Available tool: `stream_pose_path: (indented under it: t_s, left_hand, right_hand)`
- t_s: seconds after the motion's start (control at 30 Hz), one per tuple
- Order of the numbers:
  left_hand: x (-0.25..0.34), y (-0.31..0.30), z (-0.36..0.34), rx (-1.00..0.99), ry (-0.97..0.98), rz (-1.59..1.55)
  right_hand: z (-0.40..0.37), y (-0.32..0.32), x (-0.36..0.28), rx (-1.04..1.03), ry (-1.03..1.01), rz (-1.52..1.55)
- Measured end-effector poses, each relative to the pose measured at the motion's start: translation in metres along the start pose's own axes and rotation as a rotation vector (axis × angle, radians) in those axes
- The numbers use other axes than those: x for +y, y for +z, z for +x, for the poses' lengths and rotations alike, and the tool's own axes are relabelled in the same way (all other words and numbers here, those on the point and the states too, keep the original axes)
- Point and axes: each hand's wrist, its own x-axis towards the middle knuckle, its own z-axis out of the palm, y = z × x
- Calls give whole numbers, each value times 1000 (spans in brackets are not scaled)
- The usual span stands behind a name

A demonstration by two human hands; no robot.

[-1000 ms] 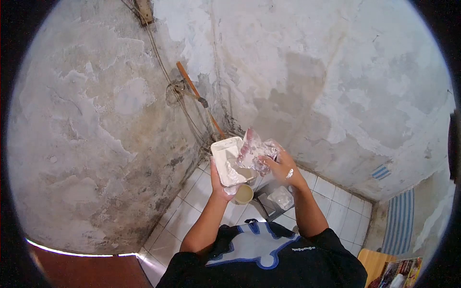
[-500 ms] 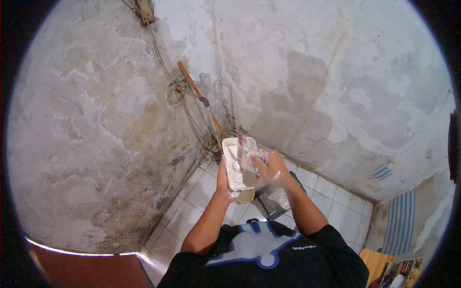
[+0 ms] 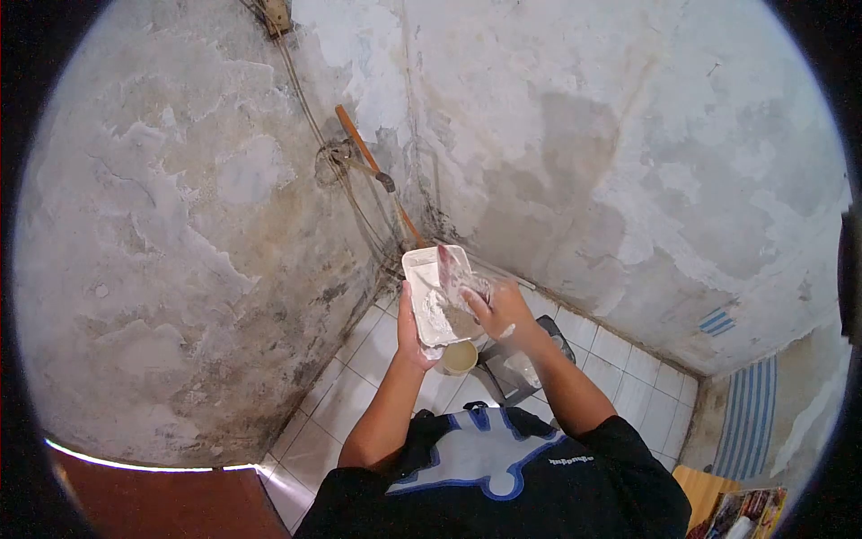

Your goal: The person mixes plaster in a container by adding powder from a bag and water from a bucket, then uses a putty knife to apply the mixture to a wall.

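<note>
Left hand (image 3: 410, 335), grip curled round one tray (image 3: 420, 271); right hand (image 3: 508, 314), grip pinching one tool (image 3: 459, 277).

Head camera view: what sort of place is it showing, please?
Probably a worn indoor room, seen at its corner: stained, patchy walls, white floor tiles and cables running down one wall.

No readable text, small white lettering (image 3: 571, 461) on black shirt (image 3: 588, 503), illegible

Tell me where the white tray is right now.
In the head view, the white tray is near the centre, held up by the left hand above the tiled floor, with the right hand beside it.
</note>
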Motion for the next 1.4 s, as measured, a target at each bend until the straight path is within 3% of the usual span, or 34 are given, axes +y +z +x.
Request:
stream_pose_path:
  t_s: [0.07,0.2,0.27,0.3,0.37,0.47,0.6,0.67,0.9,0.97,1.07,1.27,1.4]
  left_hand:
    - [6,-1,-1,-1,31,13]
    - [7,-4,0,34,61,42]
    - [4,-11,2,29,65,22]
    - [4,-8,1,23,69,4]
    - [1,0,-2,26,69,-3]
    - [-1,3,-2,41,68,-14]
    - [7,-2,-2,69,71,34]
    - [9,-10,-1,82,90,48]
    - [5,-7,-2,53,61,22]
    - [6,-5,-4,43,66,21]
    - [11,-3,-7,30,70,35]
    - [9,-1,-8,23,61,60]
    - [9,2,-4,31,77,18]
  right_hand:
    - [-1,11,16,80,-327,7]
    - [-2,-16,10,17,-322,-121]
    - [2,-28,5,-167,-116,-89]
    - [2,-27,4,-166,-118,-91]
    - [4,-21,2,6,63,60]
    - [1,-16,-10,-111,100,137]
    - [-4,-4,-2,-188,-67,106]
    - [-2,-14,-8,-215,-166,-58]
    - [7,0,-10,-142,-71,-156]
    - [3,12,-5,-6,-288,-62]
    - [0,6,6,-67,-347,-143]
    - [11,-15,-8,-159,-125,-297]
    - [8,7,-9,-15,-224,-179]
